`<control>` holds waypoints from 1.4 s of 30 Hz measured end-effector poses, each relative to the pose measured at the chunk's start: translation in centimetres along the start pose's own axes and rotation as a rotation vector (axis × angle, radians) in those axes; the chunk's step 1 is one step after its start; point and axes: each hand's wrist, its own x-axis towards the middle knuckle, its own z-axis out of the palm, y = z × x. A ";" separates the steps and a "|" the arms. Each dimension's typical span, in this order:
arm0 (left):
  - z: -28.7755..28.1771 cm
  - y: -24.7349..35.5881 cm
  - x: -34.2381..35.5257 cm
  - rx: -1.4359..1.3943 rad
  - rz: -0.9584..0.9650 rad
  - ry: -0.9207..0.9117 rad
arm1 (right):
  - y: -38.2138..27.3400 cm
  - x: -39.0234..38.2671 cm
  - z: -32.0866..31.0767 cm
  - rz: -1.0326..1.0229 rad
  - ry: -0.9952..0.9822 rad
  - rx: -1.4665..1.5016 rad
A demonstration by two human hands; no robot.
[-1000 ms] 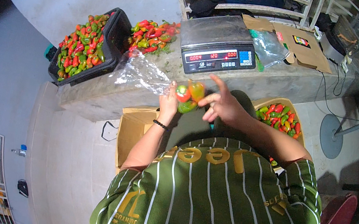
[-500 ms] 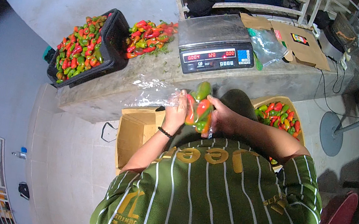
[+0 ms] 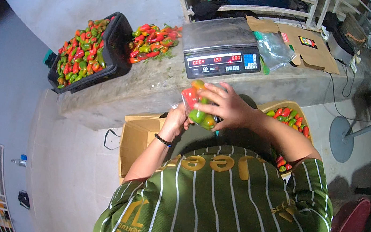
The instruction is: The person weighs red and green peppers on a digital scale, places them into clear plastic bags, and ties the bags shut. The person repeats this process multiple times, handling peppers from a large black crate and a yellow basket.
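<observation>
A clear plastic bag of red, green and orange peppers point(image 3: 196, 117) is between my hands, in front of my chest. My left hand point(image 3: 177, 118) is closed at the bag's left side, its fingers partly hidden behind the plastic. Over the right side of the bag lies my right hand point(image 3: 230, 107), fingers curved across the peppers and gripping them through the plastic. Just beyond my hands, a digital scale point(image 3: 223, 50) with a lit red display stands on the concrete ledge point(image 3: 152, 80), nothing on its metal plate.
A black crate point(image 3: 121, 47) heaped with peppers stands at the left, beside a loose pepper pile point(image 3: 155, 40). Clear plastic bags point(image 3: 272, 50) and flattened cardboard point(image 3: 316, 49) lie right of the scale. Below are an open cardboard box point(image 3: 137, 137) and a box of peppers point(image 3: 291, 119).
My right hand has moved from the bag's right edge up over the peppers. The bag has turned, and its loose plastic no longer stretches out to the left. My left hand has dropped slightly.
</observation>
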 end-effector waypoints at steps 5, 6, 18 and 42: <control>1.0 1.1 -1.0 0.239 0.239 0.199 | 0.5 -1.6 4.1 0.506 0.067 0.809; 1.2 1.1 -1.0 0.288 0.301 0.211 | 0.4 -2.0 5.1 0.619 0.096 1.013; 1.1 1.1 -0.6 0.643 1.064 0.336 | 0.9 -2.7 10.1 0.793 -0.368 2.472; 2.0 -0.2 0.5 0.611 0.866 0.340 | -0.1 -4.2 7.9 0.647 0.050 2.469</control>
